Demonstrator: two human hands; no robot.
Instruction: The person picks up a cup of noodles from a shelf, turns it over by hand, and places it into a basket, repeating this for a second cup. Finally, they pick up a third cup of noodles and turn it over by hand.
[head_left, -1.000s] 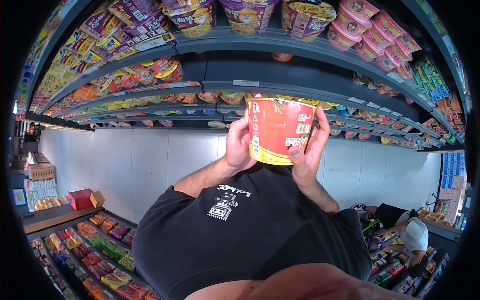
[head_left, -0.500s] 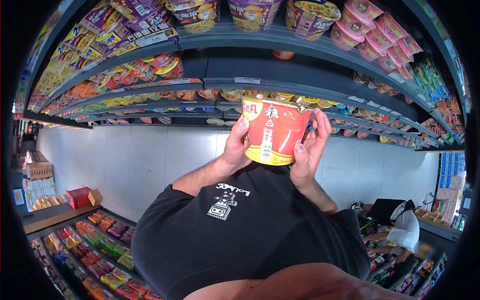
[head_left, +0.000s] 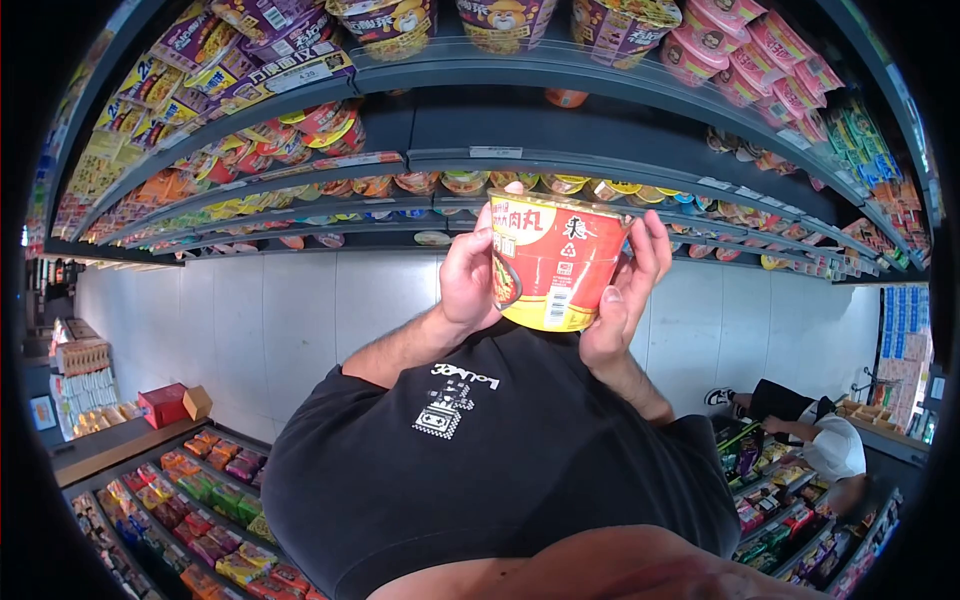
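Observation:
An instant noodle bucket [head_left: 560, 265], red with a yellow base and a barcode, is held upright in front of my chest. My left hand [head_left: 470, 272] grips its left side, the thumb along the wall and a fingertip showing at the rim. On the other side my right hand [head_left: 625, 295] holds it, thumb against the lower wall and fingers curled behind. Printed characters and part of a food picture face me. The back of the bucket is hidden.
Ahead, a dark shelf [head_left: 480, 125] carries purple noodle buckets [head_left: 505, 22], pink tubs [head_left: 720, 40] and bagged noodles [head_left: 195, 45]. Behind me stand racks of snack packets [head_left: 220, 495]. A person in a white top [head_left: 835, 448] is by the rack at lower right. A red box [head_left: 163, 404] sits at left.
The bucket has been turned between my hands, so its barcode sits further right and more of the front label shows. The person at lower right has shifted position.

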